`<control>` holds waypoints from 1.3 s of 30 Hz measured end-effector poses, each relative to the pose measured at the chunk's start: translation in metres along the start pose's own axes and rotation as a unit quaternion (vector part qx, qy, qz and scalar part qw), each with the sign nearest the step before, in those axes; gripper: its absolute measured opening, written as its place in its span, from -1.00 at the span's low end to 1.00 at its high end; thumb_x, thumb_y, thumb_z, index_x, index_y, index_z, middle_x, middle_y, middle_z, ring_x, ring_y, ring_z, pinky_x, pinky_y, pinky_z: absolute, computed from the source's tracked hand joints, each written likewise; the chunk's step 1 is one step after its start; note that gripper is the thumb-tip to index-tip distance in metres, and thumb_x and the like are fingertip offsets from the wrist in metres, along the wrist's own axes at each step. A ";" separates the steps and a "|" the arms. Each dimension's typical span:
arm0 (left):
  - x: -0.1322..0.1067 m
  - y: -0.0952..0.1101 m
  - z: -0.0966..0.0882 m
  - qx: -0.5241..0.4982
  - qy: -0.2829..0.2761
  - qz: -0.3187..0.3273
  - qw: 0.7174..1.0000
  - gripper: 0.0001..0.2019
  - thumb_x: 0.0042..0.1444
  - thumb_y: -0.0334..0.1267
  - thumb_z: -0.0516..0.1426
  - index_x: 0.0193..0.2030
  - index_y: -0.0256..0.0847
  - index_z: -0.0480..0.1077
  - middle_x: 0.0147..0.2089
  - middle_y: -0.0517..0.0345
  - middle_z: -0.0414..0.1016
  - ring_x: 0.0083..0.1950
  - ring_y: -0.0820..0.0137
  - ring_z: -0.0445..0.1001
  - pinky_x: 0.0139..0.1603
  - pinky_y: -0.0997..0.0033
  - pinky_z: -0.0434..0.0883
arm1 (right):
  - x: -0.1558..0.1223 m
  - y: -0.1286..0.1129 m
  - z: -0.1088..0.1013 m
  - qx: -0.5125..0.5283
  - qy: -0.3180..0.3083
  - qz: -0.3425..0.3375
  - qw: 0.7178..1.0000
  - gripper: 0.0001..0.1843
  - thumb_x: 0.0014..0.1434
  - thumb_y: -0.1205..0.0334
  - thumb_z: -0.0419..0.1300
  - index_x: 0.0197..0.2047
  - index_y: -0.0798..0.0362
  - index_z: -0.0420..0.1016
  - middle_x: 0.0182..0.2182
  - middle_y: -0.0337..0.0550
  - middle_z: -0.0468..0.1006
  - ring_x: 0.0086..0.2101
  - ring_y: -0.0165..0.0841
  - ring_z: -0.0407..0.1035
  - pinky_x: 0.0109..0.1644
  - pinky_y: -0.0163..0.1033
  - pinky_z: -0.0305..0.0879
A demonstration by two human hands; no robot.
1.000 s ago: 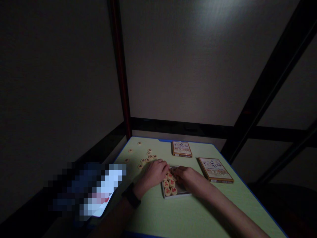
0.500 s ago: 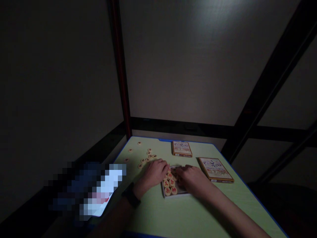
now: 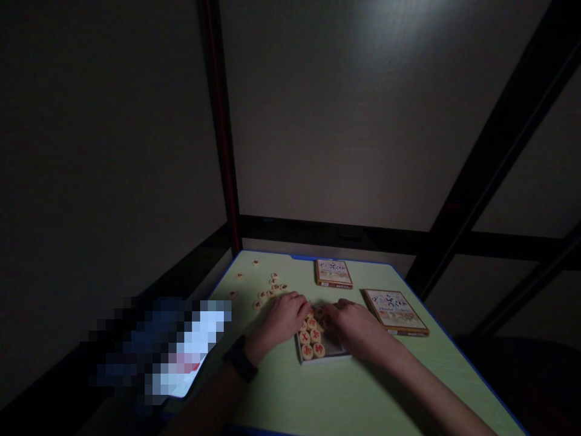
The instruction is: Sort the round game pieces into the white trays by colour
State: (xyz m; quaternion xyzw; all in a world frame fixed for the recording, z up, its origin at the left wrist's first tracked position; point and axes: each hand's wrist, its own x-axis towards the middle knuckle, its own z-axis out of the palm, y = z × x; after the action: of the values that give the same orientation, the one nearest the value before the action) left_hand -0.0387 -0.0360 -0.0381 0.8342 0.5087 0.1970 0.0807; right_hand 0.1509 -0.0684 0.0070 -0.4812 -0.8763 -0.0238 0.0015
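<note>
A shallow open box (image 3: 324, 358) lies on the green table, with round wooden Chinese chess pieces (image 3: 307, 350) bearing red characters packed along its left side. At the box's far left edge, my left hand (image 3: 285, 316) has its fingers bent together over the rim and the pieces beside it; a dark watch (image 3: 240, 358) is on that wrist. My right hand (image 3: 349, 327) reaches over the box's right part, fingers curled down among the pieces. Its fingertips, and whatever they pinch, are hidden behind the hand.
Several loose Chinese chess pieces (image 3: 271, 293) are scattered beyond my left hand. Two flat Chinese chess boxes, a farther one (image 3: 334, 274) and a nearer one (image 3: 394, 311), lie toward the back and right. A blurred-out bright screen (image 3: 200, 345) stands at the table's left edge.
My right hand has shifted slightly to the left inside the box, its fingers still bent down. My left hand has barely moved.
</note>
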 end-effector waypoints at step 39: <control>-0.001 -0.062 -0.032 0.117 -0.031 -0.159 0.980 -0.79 0.15 -0.31 0.18 -0.06 -0.22 0.48 0.00 -0.11 0.55 0.07 0.16 0.49 0.09 0.25 0.36 | 0.150 -0.018 0.029 0.140 0.043 -0.110 0.983 -0.72 0.04 0.53 0.14 -0.19 0.13 0.54 -0.28 -0.04 0.62 -0.25 -0.28 0.47 -0.20 -0.31 0.24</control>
State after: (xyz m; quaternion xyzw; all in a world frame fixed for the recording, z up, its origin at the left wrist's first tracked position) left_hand -0.1028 -0.0094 -0.0303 0.7518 0.6519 0.0948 0.0285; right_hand 0.0560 0.0496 -0.0185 -0.3753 -0.9177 0.0787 0.1037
